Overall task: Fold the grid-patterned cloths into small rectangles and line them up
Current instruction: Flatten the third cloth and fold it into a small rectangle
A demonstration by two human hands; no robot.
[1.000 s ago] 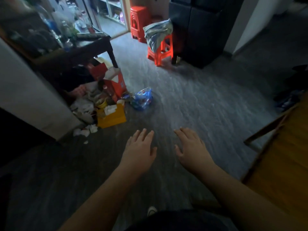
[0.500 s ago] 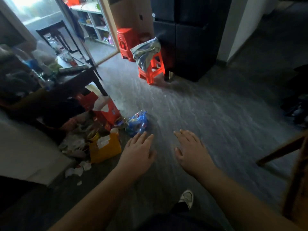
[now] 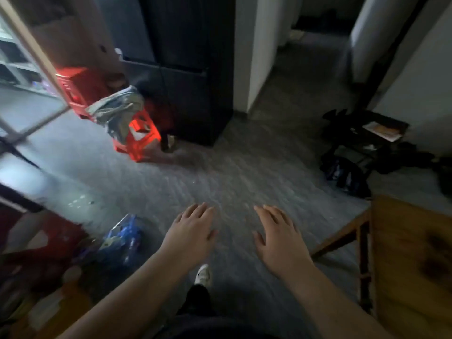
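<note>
My left hand (image 3: pixel 190 233) and my right hand (image 3: pixel 278 237) are stretched out in front of me over the grey floor, palms down, fingers apart, holding nothing. No grid-patterned cloth shows clearly. A crumpled grey cloth (image 3: pixel 116 111) hangs over an orange plastic stool (image 3: pixel 139 140) at the far left; its pattern cannot be made out in the blur. My white shoe (image 3: pixel 203 275) shows below the hands.
A tall black cabinet (image 3: pixel 190 69) stands behind the stool. A wooden table (image 3: pixel 413 263) is at the right edge. Dark clutter (image 3: pixel 359 152) lies at the right wall. A blue plastic bag (image 3: pixel 122 238) and red litter sit at lower left. A doorway opens ahead right.
The view has swung up and to the right: the litter pile slid to the lower left, the black cabinet and doorway came into view. Both hands stay open and out front.
</note>
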